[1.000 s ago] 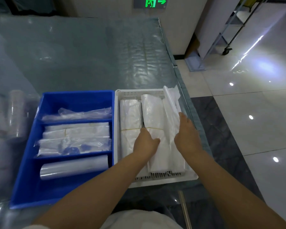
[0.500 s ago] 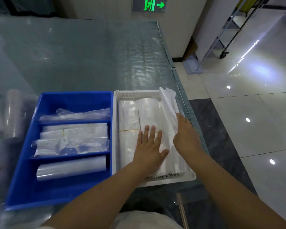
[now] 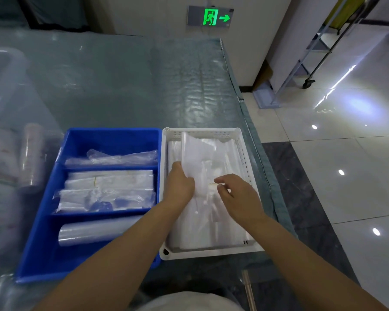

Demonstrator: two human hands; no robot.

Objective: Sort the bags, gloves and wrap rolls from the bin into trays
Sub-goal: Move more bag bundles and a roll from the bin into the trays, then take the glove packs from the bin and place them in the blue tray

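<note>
- The bundle of white bags (image 3: 197, 158) lies in the white perforated tray (image 3: 240, 142), on top of the other bags already stacked there; its far end is lifted off the stack.
- My left hand (image 3: 179, 185) grips the bundle at its left edge about halfway along, fingers curled into the plastic.
- My right hand (image 3: 238, 198) pinches at the thin yellowish rubber band (image 3: 212, 184) that crosses the bundle; thumb and forefinger are drawn close at it, though I cannot tell whether the band is truly caught.
- I judge the bags light, limp and slick: thin film that sags where it is unsupported and slides against the layers beneath. The banded middle looks the best place to take hold, since the band keeps the sheets together there.
- Pulling by a loose end would likely fan the sheets out.
- Just left of the white tray, touching it, stands the blue divided tray (image 3: 43, 261): clear packets in the far compartment, banded flat packs (image 3: 109, 178) in the middle, a wrap roll (image 3: 94, 232) in the near one.
- Both trays rest on a table under clear sheeting (image 3: 121, 86).
</note>
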